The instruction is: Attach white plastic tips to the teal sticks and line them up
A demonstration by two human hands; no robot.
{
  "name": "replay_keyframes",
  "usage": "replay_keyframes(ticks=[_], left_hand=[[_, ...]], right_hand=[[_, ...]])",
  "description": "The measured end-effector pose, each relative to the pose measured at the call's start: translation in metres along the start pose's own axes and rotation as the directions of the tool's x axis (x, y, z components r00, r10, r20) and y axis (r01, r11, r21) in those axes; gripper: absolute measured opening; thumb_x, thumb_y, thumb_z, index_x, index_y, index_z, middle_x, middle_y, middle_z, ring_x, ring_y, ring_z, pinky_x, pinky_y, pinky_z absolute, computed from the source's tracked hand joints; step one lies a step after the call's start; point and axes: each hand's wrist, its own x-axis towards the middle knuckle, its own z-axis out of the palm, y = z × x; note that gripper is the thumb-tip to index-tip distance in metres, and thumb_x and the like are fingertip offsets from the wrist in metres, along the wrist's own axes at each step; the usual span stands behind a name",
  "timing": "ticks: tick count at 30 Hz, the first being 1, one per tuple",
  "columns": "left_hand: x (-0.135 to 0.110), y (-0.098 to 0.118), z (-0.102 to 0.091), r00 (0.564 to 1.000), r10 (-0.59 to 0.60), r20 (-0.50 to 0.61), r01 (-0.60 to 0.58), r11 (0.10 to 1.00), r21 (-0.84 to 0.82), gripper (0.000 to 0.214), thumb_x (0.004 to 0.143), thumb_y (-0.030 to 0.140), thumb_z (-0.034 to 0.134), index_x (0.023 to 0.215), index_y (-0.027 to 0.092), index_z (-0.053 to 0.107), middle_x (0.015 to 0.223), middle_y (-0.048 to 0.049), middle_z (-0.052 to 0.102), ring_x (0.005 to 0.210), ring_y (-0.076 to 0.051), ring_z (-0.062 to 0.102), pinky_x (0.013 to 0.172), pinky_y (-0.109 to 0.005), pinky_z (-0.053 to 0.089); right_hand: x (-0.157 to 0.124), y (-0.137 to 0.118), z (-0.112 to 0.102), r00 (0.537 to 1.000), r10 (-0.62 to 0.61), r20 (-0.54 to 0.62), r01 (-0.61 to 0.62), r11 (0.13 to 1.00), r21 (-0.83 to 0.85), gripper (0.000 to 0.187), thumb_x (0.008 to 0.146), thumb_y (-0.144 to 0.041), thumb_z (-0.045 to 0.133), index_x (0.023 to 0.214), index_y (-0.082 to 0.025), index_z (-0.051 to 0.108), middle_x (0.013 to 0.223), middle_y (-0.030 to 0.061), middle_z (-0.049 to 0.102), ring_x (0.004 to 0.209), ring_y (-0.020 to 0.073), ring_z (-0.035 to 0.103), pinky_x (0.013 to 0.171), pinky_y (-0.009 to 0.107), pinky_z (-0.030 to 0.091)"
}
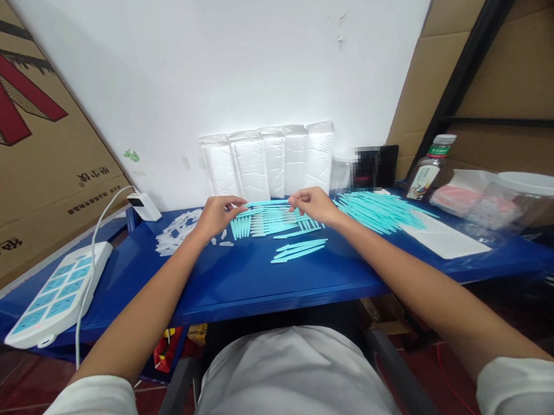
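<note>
My left hand [218, 215] and my right hand [314, 204] are at the far side of the blue table, fingers closed in a pinch. Between them a slim turquoise eyebrow razor [267, 203] lies level, one end at each hand's fingertips. Just below it, a row of turquoise razors [268, 222] is laid side by side, partly covered by my hands. A few loose razors [299, 249] lie nearer to me. Left of my left hand is a heap of small whitish, translucent caps [177, 233], with several scattered by the row. To the right is a large pile of turquoise razors [380, 212].
White padded mailers [270, 162] lean on the wall behind. A power strip [60, 296] and a white adapter [145, 206] with a cable are at left. At right stand a bottle [429, 170], a clear tub [529, 199] and a white sheet [448, 237].
</note>
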Motion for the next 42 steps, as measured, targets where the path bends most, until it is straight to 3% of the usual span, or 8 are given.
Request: replay_keyframes(ticks=[6, 13, 17, 23, 33, 38, 40, 42], left_hand=[[0.002, -0.002, -0.01, 0.997, 0.029, 0.066, -0.045, 0.968, 0.249, 0.036, 0.097, 0.051, 0.063, 0.103, 0.022, 0.083, 0.104, -0.0094, 0.082, 0.092, -0.027, 0.073, 0.085, -0.035, 0.052], [0.0, -0.024, -0.018, 0.987, -0.12, 0.109, 0.061, 0.897, 0.438, 0.023, 0.093, 0.037, 0.067, 0.097, 0.023, 0.084, 0.091, -0.0101, 0.081, 0.086, -0.028, 0.072, 0.073, -0.033, 0.046], [-0.001, -0.035, -0.016, 0.965, -0.239, 0.109, 0.169, 0.883, 0.437, 0.016, 0.087, 0.033, 0.072, 0.09, 0.022, 0.084, 0.089, -0.0098, 0.081, 0.083, -0.027, 0.072, 0.067, -0.031, 0.045], [-0.002, -0.038, -0.008, 0.941, -0.296, 0.165, 0.234, 0.919, 0.318, 0.017, 0.083, 0.036, 0.073, 0.08, 0.021, 0.082, 0.076, -0.0076, 0.079, 0.07, -0.024, 0.071, 0.062, -0.03, 0.046], [-0.004, -0.04, -0.007, 0.966, -0.233, 0.115, 0.154, 0.871, 0.467, 0.024, 0.086, 0.039, 0.068, 0.089, 0.022, 0.084, 0.086, -0.0093, 0.079, 0.079, -0.025, 0.069, 0.065, -0.031, 0.043], [-0.001, -0.039, -0.018, 0.966, -0.246, 0.078, 0.176, 0.849, 0.499, 0.023, 0.084, 0.04, 0.069, 0.087, 0.022, 0.082, 0.082, -0.008, 0.076, 0.074, -0.023, 0.064, 0.061, -0.029, 0.039], [0.001, -0.039, -0.028, 0.959, -0.248, 0.138, 0.163, 0.88, 0.446, 0.025, 0.08, 0.045, 0.072, 0.082, 0.021, 0.081, 0.076, -0.0064, 0.072, 0.068, -0.021, 0.062, 0.059, -0.029, 0.039], [0.002, -0.039, -0.04, 0.926, -0.247, 0.284, 0.142, 0.928, 0.346, 0.031, 0.076, 0.052, 0.076, 0.08, 0.021, 0.081, 0.068, -0.0036, 0.067, 0.062, -0.018, 0.058, 0.057, -0.028, 0.039]], right_hand=[[0.001, 0.003, 0.004, 1.0, 0.007, 0.026, -0.008, 1.0, 0.025, 0.035, 0.087, -0.048, 0.074, 0.092, -0.014, 0.075, 0.087, 0.0102, 0.081, 0.059, 0.0122, 0.059, 0.055, 0.025, 0.048], [0.002, 0.004, 0.0, 0.999, 0.036, -0.021, -0.036, 0.999, -0.011, 0.024, 0.091, -0.034, 0.071, 0.097, -0.011, 0.076, 0.084, 0.01, 0.08, 0.058, 0.0113, 0.058, 0.056, 0.024, 0.049], [0.002, 0.005, -0.002, 0.999, 0.025, -0.022, -0.025, 0.999, -0.022, 0.024, 0.091, -0.034, 0.07, 0.095, -0.011, 0.076, 0.084, 0.0095, 0.08, 0.057, 0.0113, 0.058, 0.057, 0.025, 0.051], [0.001, 0.002, -0.001, 0.999, 0.043, -0.011, -0.043, 0.999, -0.01, 0.023, 0.088, -0.034, 0.073, 0.093, -0.012, 0.077, 0.082, 0.0094, 0.08, 0.06, 0.0125, 0.06, 0.057, 0.025, 0.052], [0.001, 0.004, 0.0, 0.999, 0.039, 0.009, -0.039, 0.998, -0.046, 0.026, 0.088, -0.037, 0.073, 0.094, -0.012, 0.077, 0.083, 0.01, 0.08, 0.06, 0.0129, 0.06, 0.055, 0.025, 0.049], [0.001, 0.007, -0.008, 0.987, -0.045, 0.152, 0.083, 0.964, -0.253, 0.025, 0.085, -0.037, 0.073, 0.089, -0.014, 0.079, 0.077, 0.0069, 0.077, 0.068, 0.016, 0.064, 0.062, 0.026, 0.046], [-0.001, 0.008, -0.015, 0.957, -0.067, 0.282, 0.173, 0.914, -0.368, 0.023, 0.081, -0.038, 0.076, 0.083, -0.016, 0.081, 0.078, 0.0054, 0.077, 0.069, 0.0164, 0.064, 0.063, 0.026, 0.044], [-0.002, 0.008, -0.021, 0.915, -0.026, 0.403, 0.215, 0.876, -0.431, 0.023, 0.077, -0.041, 0.08, 0.08, -0.018, 0.082, 0.079, 0.0041, 0.077, 0.07, 0.0165, 0.064, 0.063, 0.027, 0.043]])
